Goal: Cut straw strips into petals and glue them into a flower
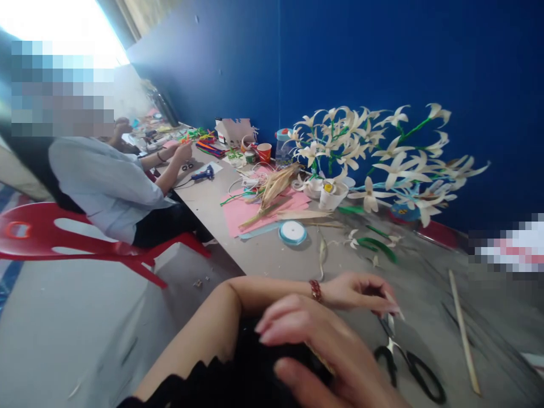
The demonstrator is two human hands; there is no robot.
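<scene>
A deep blue wall (382,56) backs the grey table (276,258); on it, cream-white flowers (395,167) on green stems stand at the far right, with pink paper sheets (242,212) and a white ribbon spool (292,232) rimmed in light blue in the middle, and an orange cup (264,152) and a blue glue gun (203,174) farther off. Near, the scissors (408,365) have black handles, the bracelet (315,290) is of dark red beads, and the stick (464,334) at the right is pale tan. At the left, the chair (63,235) is red and the co-worker's shirt (106,187) pale blue-grey.
</scene>
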